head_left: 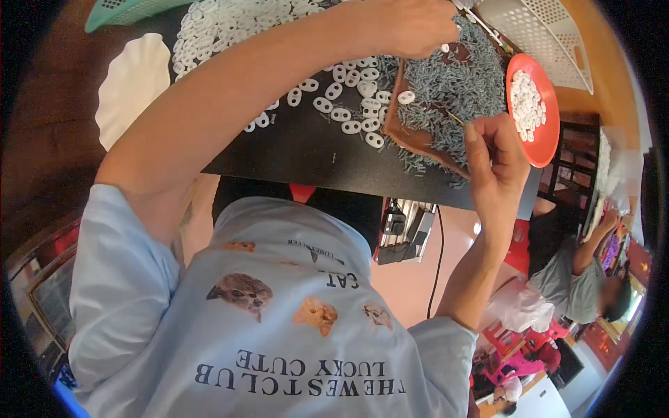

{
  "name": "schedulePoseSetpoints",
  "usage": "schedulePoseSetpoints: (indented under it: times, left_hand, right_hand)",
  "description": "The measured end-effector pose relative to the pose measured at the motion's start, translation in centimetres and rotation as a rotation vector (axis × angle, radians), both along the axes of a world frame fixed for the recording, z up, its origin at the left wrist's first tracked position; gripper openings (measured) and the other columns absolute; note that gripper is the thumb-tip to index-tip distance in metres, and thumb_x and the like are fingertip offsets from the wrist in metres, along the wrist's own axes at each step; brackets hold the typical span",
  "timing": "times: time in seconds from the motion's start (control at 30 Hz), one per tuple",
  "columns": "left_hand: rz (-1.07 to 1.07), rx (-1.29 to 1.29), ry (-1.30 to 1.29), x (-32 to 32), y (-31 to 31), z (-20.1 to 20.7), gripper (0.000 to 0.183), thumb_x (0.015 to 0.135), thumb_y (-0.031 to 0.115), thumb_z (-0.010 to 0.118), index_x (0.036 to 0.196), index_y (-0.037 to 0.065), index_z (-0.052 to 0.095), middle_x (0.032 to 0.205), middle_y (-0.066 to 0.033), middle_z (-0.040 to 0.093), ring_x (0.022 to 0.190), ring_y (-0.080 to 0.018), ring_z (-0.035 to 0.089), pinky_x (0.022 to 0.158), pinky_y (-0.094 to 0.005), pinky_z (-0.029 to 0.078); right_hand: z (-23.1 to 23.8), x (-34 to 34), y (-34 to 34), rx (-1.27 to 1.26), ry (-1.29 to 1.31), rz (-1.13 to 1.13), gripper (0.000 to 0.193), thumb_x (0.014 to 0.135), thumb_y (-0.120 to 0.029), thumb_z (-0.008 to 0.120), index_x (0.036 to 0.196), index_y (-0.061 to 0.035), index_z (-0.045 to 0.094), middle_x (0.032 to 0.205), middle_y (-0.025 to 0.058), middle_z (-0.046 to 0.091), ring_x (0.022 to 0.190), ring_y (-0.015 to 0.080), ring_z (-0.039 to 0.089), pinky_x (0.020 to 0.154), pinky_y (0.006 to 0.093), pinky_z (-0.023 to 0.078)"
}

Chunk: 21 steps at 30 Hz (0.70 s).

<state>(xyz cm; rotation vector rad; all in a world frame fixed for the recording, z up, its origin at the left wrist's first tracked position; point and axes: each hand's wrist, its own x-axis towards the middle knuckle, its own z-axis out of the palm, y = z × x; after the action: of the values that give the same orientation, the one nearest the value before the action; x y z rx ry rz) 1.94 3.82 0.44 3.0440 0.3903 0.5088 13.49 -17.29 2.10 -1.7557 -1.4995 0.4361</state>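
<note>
My left hand (417,29) reaches across to the far side of the table with its fingers curled closed. Whatever it may hold is hidden. Just below those fingertips shows a small white oval piece (444,48). Thumb and fingertips of my right hand (496,153) pinch a thin, brass-coloured pin-like tool (454,118), its tip over a heap of small grey screws (446,87). The screws lie on a brown sheet (398,132) with a raised edge. White oval pieces with two holes (341,114) are scattered left of it, one resting on the screws.
At the right stands a red plate (550,143) of white pieces. A white scalloped dish (129,90) sits at the left of the black table (300,157). A white perforated basket (550,35) and a green basket (125,12) lie beyond. Another person (582,279) sits at far right.
</note>
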Motion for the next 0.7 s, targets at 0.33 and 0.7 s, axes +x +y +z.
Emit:
schedulePoseSetpoints:
  times: [0.33, 0.7]
  left_hand:
    - [-0.042, -0.042, -0.040, 0.2, 0.0, -0.1, 0.014, 0.079, 0.014, 0.060, 0.081, 0.003, 0.068, 0.089, -0.0169, 0.063, 0.087, -0.0319, 0.066, 0.071, -0.0432, 0.053]
    - [-0.022, -0.053, -0.041, 1.8, -1.1, -1.0, 0.014, 0.076, 0.013, 0.064, 0.081, 0.001, 0.071, 0.089, -0.0178, 0.066, 0.087, -0.0338, 0.067, 0.069, -0.0433, 0.054]
  right_hand:
    - [-0.3, 0.2, 0.5, -0.009, 0.089, -0.027, 0.010, 0.095, -0.005, 0.061, 0.087, -0.0023, 0.057, 0.077, -0.0057, 0.048, 0.071, 0.0028, 0.040, 0.063, 0.0183, 0.033]
    - [-0.4, 0.3, 0.4, 0.007, 0.050, -0.008, 0.008, 0.095, -0.006, 0.062, 0.088, -0.0019, 0.058, 0.077, -0.0052, 0.049, 0.071, 0.0032, 0.041, 0.063, 0.0186, 0.034]
